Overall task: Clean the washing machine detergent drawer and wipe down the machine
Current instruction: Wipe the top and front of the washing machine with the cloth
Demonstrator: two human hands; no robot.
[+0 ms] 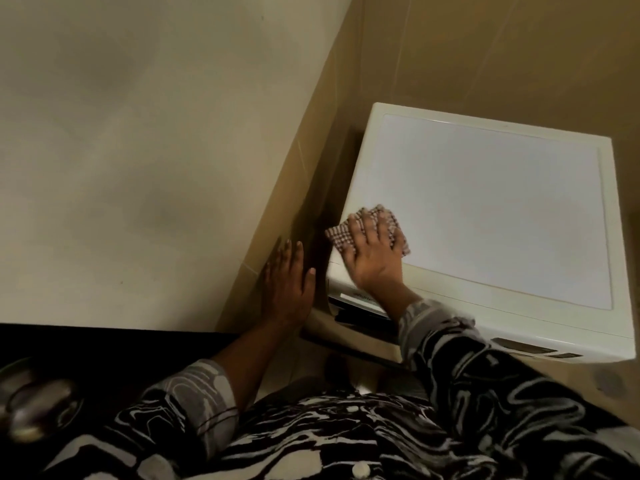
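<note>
On the near left corner of the white washing machine, a checked cloth lies under the spread, pressing right hand, most of the top apparently left to wipe, while the left hand, fingers straight, hovers by the tiled wall.

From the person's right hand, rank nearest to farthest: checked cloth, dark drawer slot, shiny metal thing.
1. Checked cloth, pressed under the right hand.
2. Dark drawer slot, just below the wrist.
3. Shiny metal thing, far lower left.
</note>
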